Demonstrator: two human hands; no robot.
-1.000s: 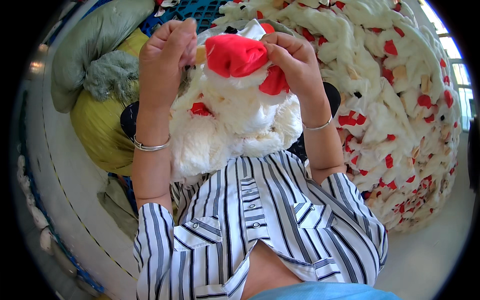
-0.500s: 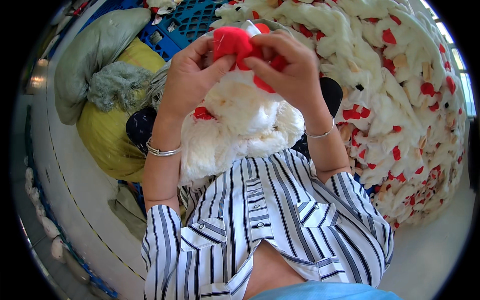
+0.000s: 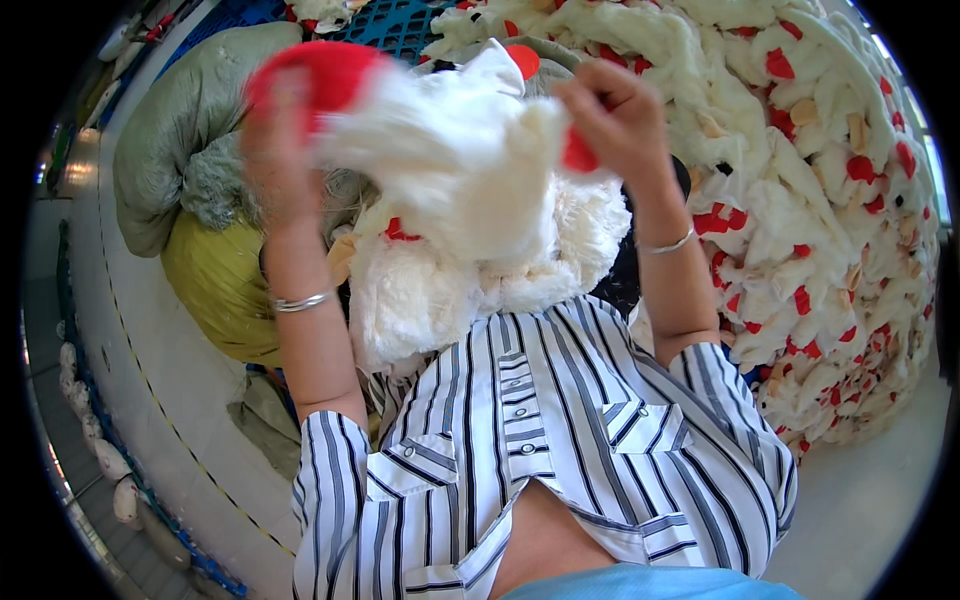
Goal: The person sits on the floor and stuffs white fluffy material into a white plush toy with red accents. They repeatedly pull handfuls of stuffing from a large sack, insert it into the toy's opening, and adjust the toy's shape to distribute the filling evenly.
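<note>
A fluffy white plush piece with red ends (image 3: pixel 450 140) stretches between my raised hands, blurred by motion. My left hand (image 3: pixel 283 165) is smeared, but it grips the piece just below its large red end (image 3: pixel 325 80). The fingers of my right hand (image 3: pixel 622 120) are closed at the other side, where a small red part (image 3: pixel 580 152) of the piece hangs beneath them. Below, on my lap, lies a pile of cream plush fabric (image 3: pixel 410 300) with a red patch (image 3: pixel 400 231) on it.
To the right rises a large heap of white plush pieces (image 3: pixel 770 230) with red and tan patches. Stuffed grey-green (image 3: pixel 170 130) and yellow sacks (image 3: pixel 215 290) stand at the left. Blue plastic crates (image 3: pixel 395 28) are at the far side.
My hands have moved apart, the left one out to the left and the right one slightly right. The plush piece, earlier bunched red between my fingers, is now spread between them.
</note>
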